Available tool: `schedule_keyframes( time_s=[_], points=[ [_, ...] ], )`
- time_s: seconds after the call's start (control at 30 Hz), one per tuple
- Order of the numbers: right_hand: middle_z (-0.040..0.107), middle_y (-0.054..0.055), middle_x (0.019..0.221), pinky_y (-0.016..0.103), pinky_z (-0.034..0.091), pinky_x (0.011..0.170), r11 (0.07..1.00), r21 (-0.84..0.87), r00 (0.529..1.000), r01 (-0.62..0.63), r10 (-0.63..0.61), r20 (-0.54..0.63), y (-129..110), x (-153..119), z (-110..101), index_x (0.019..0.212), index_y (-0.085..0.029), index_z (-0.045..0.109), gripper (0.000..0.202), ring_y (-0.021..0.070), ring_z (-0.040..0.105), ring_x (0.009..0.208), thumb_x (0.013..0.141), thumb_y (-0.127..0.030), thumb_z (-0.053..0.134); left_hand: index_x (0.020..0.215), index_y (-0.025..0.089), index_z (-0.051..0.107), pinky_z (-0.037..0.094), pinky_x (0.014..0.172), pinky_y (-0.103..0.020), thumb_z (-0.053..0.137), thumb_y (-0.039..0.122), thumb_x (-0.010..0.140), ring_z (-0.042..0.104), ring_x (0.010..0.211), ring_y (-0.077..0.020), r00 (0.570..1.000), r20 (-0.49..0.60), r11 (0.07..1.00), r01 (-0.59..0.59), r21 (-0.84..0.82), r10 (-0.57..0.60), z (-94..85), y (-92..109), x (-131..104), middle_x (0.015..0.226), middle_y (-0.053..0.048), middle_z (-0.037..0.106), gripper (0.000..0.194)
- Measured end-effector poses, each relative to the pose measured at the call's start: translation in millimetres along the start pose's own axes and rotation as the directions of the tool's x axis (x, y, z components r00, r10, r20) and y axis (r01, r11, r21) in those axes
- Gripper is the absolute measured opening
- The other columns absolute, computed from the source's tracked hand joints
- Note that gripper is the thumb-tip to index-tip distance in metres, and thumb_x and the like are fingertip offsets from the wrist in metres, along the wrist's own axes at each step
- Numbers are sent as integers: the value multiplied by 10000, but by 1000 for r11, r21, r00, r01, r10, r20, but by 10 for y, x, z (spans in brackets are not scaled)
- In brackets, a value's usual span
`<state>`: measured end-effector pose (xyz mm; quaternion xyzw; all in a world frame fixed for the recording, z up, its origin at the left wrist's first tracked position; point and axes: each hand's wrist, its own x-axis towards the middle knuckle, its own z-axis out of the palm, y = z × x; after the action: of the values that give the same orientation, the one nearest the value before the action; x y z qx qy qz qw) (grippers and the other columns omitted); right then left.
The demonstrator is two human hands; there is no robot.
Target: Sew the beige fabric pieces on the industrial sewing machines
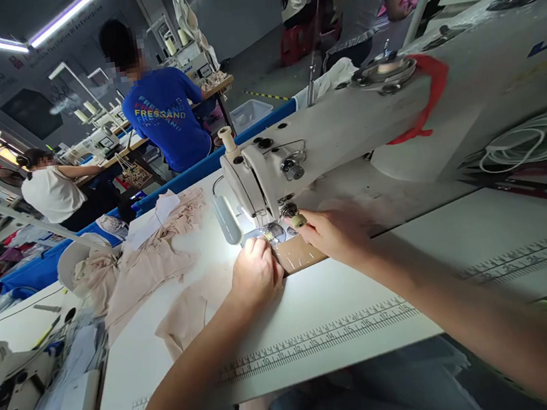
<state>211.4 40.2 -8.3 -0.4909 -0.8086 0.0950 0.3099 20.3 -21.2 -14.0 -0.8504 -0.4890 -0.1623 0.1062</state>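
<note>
My left hand [256, 269] is closed, its fingertips pinched together just in front of the needle area of a white sewing machine [256, 187]. What lies in that pinch is too small to make out. Just right of the needle, my right hand [328, 233] has its fingers bent and pressed together beside a small olive-coloured ring-shaped part [298, 220]. The machine head partly hides these fingertips, and whatever they hold cannot be made out. Between the hands is a brown plate [297, 254] set in the tabletop. Thin pale pink fabric [187, 317] lies left of my left hand.
More pink fabric pieces [146, 275] and a white paper [154, 220] lie on the white table [329, 322], whose front edge bears a printed ruler. A small lamp [226, 219] stands left of the needle. Coiled white cord [536, 133] is at right. A co-worker in a blue shirt [166, 118] sits ahead.
</note>
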Motion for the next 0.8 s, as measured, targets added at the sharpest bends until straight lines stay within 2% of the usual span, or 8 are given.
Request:
schedule_keyframes(
  time_s=[0.27,0.37,0.43,0.5,0.6,0.67,0.73,0.8],
  points=[
    [609,11,547,275,289,512,999,16,998,44,-43,-44,7,-141,-90,667,-213,582,379,139,495,481,966,-372,411,1017,113,657,546,875,-432,451,145,872,614,981,-298,998,4,993,60,-105,-60,-41,-41,37,1075,-180,670,255],
    [709,58,802,285,417,618,973,17,973,229,-230,12,-201,-245,-86,886,-202,675,279,179,615,686,972,-276,421,1063,153,634,529,888,-395,391,158,917,626,978,-255,983,23,961,186,-206,-185,-161,-209,40,1071,-134,674,284],
    [697,116,1089,362,479,818,909,-8,906,417,-416,78,-426,-343,-62,1060,-181,671,229,249,630,981,959,-277,489,1015,171,625,520,854,-372,379,173,928,627,926,-234,938,93,917,346,-198,-334,-279,-352,31,1017,-106,669,261],
    [603,164,1310,486,406,1025,824,-31,819,566,-557,140,-656,-463,-16,1192,-152,632,417,329,506,1238,900,-450,625,928,177,616,500,836,-368,456,215,902,616,923,-245,870,180,870,481,-107,-459,-400,-464,11,973,-93,656,167],
    [575,193,1336,554,282,1131,763,15,751,646,-639,167,-894,-679,86,1276,-103,584,895,365,443,1289,717,-800,635,939,186,601,463,769,-340,570,296,847,612,856,-246,776,323,815,579,-22,-542,-537,-510,-63,852,-48,643,147],
    [597,198,1275,580,269,1126,748,12,738,663,-657,156,-962,-844,157,1307,-85,560,1042,372,474,1228,627,-871,631,959,201,590,419,683,-302,546,329,868,588,728,-206,730,404,783,620,-52,-552,-589,-481,-160,737,2,612,163],
    [619,181,1189,582,302,1093,741,-57,740,669,-658,136,-989,-1015,217,1295,-95,568,961,361,510,1127,625,-762,737,880,208,586,367,622,-276,524,342,881,541,648,-169,721,471,768,627,-131,-509,-629,-446,-308,661,31,569,148],
    [643,117,1022,502,407,980,735,-90,740,672,-670,61,-1007,-1180,254,1136,-144,637,518,291,545,949,753,-465,776,796,204,579,330,588,-257,540,356,867,500,616,-143,738,514,750,614,-245,-436,-687,-428,-516,622,43,530,172]
  ],
)
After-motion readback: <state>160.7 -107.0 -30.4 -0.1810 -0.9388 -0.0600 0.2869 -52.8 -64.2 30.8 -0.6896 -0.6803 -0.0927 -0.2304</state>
